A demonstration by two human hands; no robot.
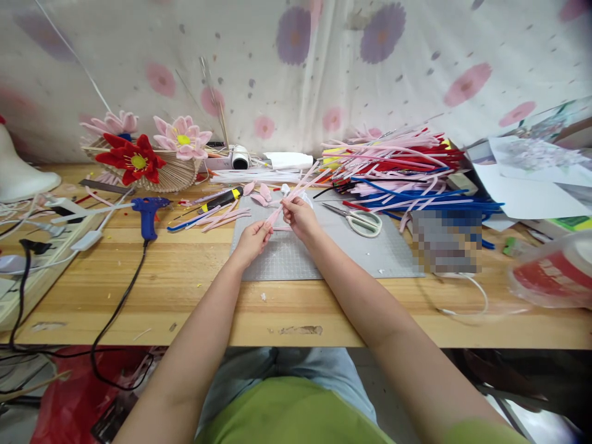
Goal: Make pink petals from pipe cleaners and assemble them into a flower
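Observation:
Over a grey cutting mat (370,256), my left hand (253,242) pinches the lower end of several pink pipe cleaners (308,180). My right hand (300,216) grips the same bundle a little higher, and the free ends fan out up and to the right. Just beyond my left hand lie several pink petals (261,194) shaped from pipe cleaner. Scissors with pale handles (363,223) rest on the mat to the right of my right hand. Cut pink pipe cleaner lengths (226,219) lie at the mat's left edge.
A blue glue gun (147,216) with a black cord stands left, near a power strip (46,265). Behind it are finished flowers (136,160). A large pile of coloured pipe cleaners (398,160) fills the back right. A red-and-white tub (555,271) sits at the right edge.

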